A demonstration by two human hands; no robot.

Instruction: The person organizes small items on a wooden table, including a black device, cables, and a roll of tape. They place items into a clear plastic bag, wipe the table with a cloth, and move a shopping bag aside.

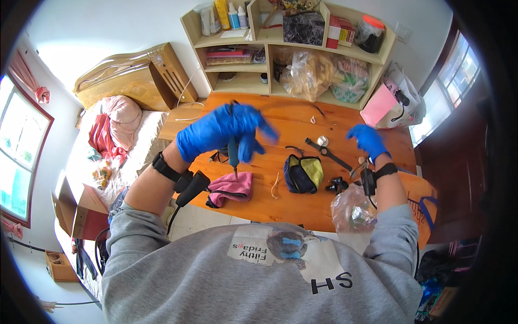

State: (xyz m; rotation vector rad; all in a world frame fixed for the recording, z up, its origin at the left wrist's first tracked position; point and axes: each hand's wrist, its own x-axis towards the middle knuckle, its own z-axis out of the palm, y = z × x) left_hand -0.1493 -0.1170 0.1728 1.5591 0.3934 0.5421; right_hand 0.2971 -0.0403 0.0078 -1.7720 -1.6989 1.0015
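Observation:
My left hand, in a blue glove, grips a blue-handled tool that looks like a soldering iron. Its thin metal tip points down over a folded pink cloth with black edging; whether they touch is unclear. At the right side of the wooden desk is my right hand, also gloved, fingers apart and nothing visible in them. A black-strapped watch and a small round white container lie to its left. Between the hands sits a dark blue and yellow pouch.
Small black parts and a clear plastic bag lie below my right hand. A curved beige strip rests near the pouch. Filled shelves line the desk's back, with a white bag at right. A bed stands left.

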